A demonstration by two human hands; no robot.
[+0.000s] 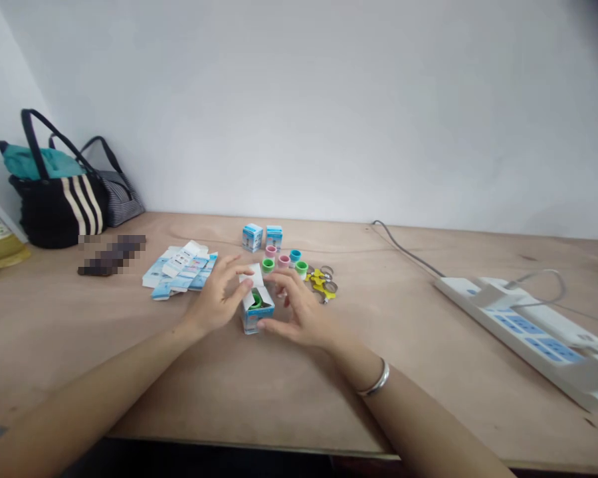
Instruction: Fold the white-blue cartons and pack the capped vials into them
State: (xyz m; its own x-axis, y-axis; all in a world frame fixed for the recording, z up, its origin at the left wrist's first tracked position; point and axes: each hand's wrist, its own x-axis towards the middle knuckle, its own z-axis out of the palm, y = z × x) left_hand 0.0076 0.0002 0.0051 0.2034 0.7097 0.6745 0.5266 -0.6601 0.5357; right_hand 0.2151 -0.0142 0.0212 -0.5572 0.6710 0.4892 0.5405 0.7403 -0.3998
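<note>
A small blue-and-white carton [258,321] stands on the table with its top flaps raised, and a green-rimmed piece [256,302] shows inside it. At the carton's left side is my left hand [222,292], fingers apart, its thumb close to a white flap. My right hand [301,311] curves around the right side with fingers spread, the thumb by the front corner; whether it touches is hard to tell. Just behind are several small cups with pink [284,261], green [301,267] and blue [295,255] rims. Yellow pieces with metal ring clamps [323,282] lie beside them.
Two closed cartons [252,238] stand toward the wall. Flattened cartons [184,269] are piled left of my hands. Farther left are a blurred-out dark object [112,255], a striped black bag [62,206] and an oil bottle [0,239]. A power strip [518,332] with cables lies right.
</note>
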